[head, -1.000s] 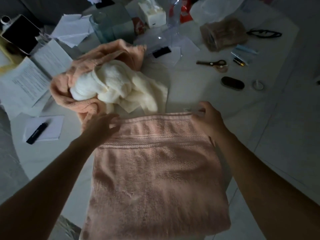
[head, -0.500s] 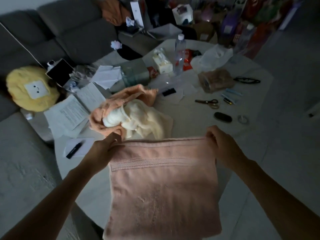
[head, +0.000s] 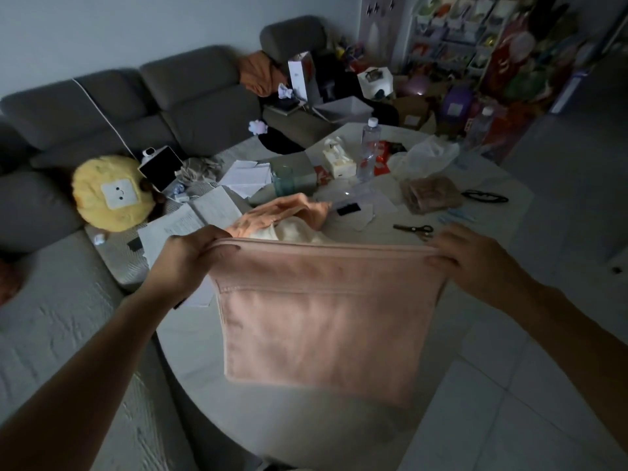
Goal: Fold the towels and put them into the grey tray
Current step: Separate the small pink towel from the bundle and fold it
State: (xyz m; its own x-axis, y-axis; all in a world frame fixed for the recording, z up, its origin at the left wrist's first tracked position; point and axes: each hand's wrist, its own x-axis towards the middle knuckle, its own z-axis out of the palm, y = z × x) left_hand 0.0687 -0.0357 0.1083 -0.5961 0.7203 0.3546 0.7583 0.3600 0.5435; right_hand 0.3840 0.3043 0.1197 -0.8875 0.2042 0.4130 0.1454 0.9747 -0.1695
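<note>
A pink towel (head: 326,321) hangs in the air above the round white table (head: 486,185), folded double and stretched flat. My left hand (head: 190,263) pinches its top left corner and my right hand (head: 472,256) pinches the top right corner. Behind the raised edge lies a heap of an orange-pink towel (head: 282,214) with a cream towel (head: 295,232) partly hidden in it. A grey tray (head: 343,108) stands on the sofa's far end, beyond the table.
Scissors (head: 414,229), a water bottle (head: 368,147), a tissue box (head: 338,159), a brown bag (head: 431,195), glasses (head: 486,197) and papers (head: 207,212) litter the table. A yellow plush (head: 112,195) lies on the grey sofa (head: 190,96). White floor tiles lie to the right.
Both hands have lifted the pink towel off the table by its top corners, so it now hangs. The head has tilted up, showing the sofa and shelves.
</note>
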